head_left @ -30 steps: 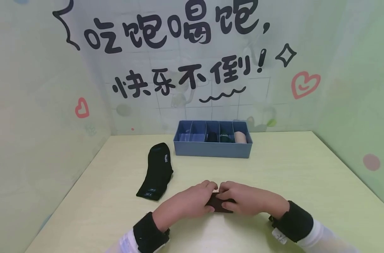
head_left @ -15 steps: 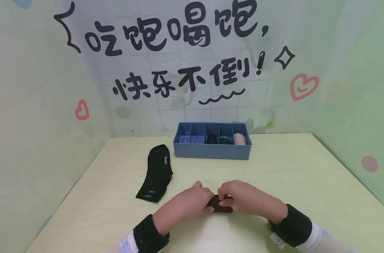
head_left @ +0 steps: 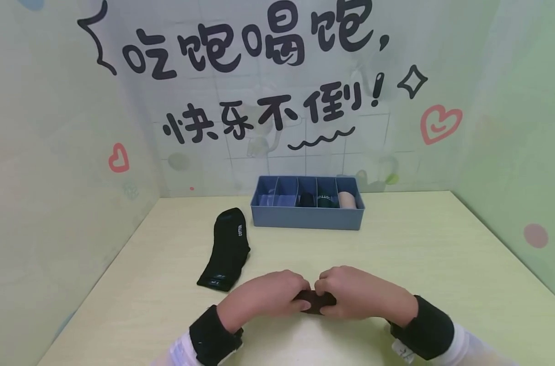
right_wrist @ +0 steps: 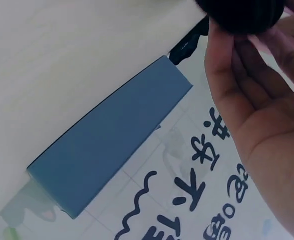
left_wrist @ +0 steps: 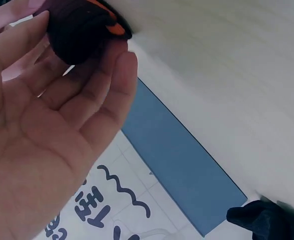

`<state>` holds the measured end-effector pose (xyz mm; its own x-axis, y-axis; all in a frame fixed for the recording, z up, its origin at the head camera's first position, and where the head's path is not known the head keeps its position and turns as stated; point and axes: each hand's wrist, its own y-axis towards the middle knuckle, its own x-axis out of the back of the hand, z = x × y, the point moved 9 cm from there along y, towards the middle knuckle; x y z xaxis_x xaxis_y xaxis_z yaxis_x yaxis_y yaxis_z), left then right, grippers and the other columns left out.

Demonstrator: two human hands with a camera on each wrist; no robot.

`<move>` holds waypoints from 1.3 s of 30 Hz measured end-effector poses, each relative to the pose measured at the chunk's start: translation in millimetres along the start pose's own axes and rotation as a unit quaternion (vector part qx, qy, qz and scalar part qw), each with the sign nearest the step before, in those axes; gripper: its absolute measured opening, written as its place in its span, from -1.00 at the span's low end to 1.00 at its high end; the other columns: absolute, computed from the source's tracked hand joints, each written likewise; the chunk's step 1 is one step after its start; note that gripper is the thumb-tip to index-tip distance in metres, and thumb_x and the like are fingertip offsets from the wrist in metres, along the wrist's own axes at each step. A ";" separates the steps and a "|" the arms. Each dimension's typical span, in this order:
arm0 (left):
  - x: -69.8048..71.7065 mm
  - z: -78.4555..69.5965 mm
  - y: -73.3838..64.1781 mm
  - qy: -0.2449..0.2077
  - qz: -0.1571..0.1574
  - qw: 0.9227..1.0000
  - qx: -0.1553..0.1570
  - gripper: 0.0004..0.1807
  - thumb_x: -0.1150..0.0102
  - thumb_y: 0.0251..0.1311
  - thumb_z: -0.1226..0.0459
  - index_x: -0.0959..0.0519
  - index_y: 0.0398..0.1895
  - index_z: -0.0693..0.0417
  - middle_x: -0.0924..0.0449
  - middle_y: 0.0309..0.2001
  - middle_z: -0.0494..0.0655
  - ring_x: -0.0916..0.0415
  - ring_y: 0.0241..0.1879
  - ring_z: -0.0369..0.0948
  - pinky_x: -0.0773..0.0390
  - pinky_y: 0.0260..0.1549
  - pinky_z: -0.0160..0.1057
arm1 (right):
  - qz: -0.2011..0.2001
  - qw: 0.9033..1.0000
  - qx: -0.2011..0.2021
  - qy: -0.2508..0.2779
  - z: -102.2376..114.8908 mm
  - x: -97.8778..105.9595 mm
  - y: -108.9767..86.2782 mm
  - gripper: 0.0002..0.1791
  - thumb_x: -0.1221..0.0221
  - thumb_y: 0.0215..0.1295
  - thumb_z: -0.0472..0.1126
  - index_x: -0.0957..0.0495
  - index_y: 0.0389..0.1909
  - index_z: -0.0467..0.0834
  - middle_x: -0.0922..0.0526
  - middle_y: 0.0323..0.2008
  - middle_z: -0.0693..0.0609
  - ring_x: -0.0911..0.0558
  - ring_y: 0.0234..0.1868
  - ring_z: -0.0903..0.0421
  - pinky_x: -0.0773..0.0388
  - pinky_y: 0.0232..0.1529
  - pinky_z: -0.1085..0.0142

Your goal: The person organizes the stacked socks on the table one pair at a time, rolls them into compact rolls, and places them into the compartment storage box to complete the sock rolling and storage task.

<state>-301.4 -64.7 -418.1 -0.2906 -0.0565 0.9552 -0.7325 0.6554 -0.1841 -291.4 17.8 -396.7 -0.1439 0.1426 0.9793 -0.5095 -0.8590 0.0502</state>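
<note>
Between both hands is a dark brown rolled-up sock, close over the table near its front. My left hand grips its left end, thumb on the near side and fingers over the far side. The other end is gripped by my right hand in the same way. In the left wrist view the dark roll shows an orange patch at its end. The right wrist view catches only the underside of the roll, above the curled fingers. Left of the hands, a black sock lies flat, with white lettering.
A blue divided box stands at the back of the table. Its right compartments hold a black roll, a dark green roll and a pale pink roll. Printed walls enclose the back and sides.
The brown sock has become a tighter roll, and both hands have shifted slightly toward the front edge with it. The black sock and the box stay in place.
</note>
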 end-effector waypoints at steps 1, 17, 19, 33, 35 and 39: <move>-0.7 -0.5 -0.4 -0.018 0.007 1.000 0.002 -0.83 -0.31 0.47 0.13 -0.68 -0.02 -0.03 -0.63 -0.30 -0.28 -0.43 -0.36 -0.37 -0.47 -0.26 -0.40 | 0.013 0.999 -0.006 0.037 -2.2 -0.6 -0.1 -0.86 -0.44 0.24 -0.22 -0.65 -0.40 -0.03 -0.55 -0.49 0.26 -0.40 -0.47 0.40 -0.43 -0.35 0.51; -6.8 -8.9 -4.0 -0.041 0.026 0.999 0.007 -0.90 -0.32 0.46 0.15 -0.63 -0.08 -0.10 -0.58 -0.35 -0.32 -0.42 -0.40 -0.36 -0.46 -0.30 -0.39 | 0.072 0.975 -0.078 0.196 -13.4 -9.2 -3.1 -0.86 -0.49 0.24 -0.19 -0.70 -0.44 0.02 -0.61 -0.51 0.34 -0.53 -0.43 0.44 -0.55 -0.33 0.47; -9.0 -9.3 -5.1 -0.025 0.031 0.999 0.008 -0.89 -0.32 0.46 0.13 -0.60 -0.11 -0.12 -0.55 -0.38 -0.31 -0.41 -0.42 -0.35 -0.45 -0.34 -0.37 | 0.071 0.974 -0.084 0.199 -13.8 -9.6 -2.7 -0.85 -0.51 0.21 -0.18 -0.71 -0.46 0.03 -0.61 -0.50 0.34 -0.53 -0.40 0.43 -0.55 -0.33 0.46; -1.9 -14.4 -0.5 -0.094 0.033 0.994 -0.055 -0.85 -0.43 0.31 0.26 -0.59 -0.26 -0.02 -0.56 -0.28 -0.32 -0.43 -0.27 -0.40 -0.47 -0.16 -0.46 | 0.077 0.968 -0.080 0.227 -12.7 -10.7 -2.9 -0.75 -0.57 0.16 -0.17 -0.64 -0.30 -0.01 -0.69 -0.27 0.26 -0.61 -0.29 0.39 -0.61 -0.21 0.43; -2.9 -11.4 0.4 -0.115 0.031 0.992 -0.043 -0.81 -0.47 0.25 0.25 -0.58 -0.29 -0.03 -0.57 -0.34 -0.34 -0.44 -0.32 -0.42 -0.48 -0.21 -0.47 | 0.080 0.968 -0.070 0.226 -10.0 -11.5 -2.4 -0.75 -0.55 0.17 -0.20 -0.65 -0.26 0.00 -0.69 -0.27 0.27 -0.60 -0.30 0.40 -0.60 -0.19 0.44; -4.0 -5.4 0.3 -0.158 0.018 0.987 -0.011 -0.77 -0.52 0.16 0.24 -0.57 -0.34 -0.07 -0.56 -0.45 -0.36 -0.44 -0.42 -0.43 -0.47 -0.33 -0.46 | 0.067 0.976 -0.041 0.202 -2.4 -9.0 -0.5 -0.75 -0.52 0.17 -0.28 -0.65 -0.23 0.00 -0.68 -0.27 0.28 -0.56 -0.27 0.38 -0.59 -0.15 0.45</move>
<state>-297.2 -60.2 -420.7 -0.4955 -0.2625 0.8280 -0.7062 0.6768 -0.2080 -291.8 18.2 -406.0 -0.5283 0.2273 0.8180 -0.5265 -0.8436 -0.1056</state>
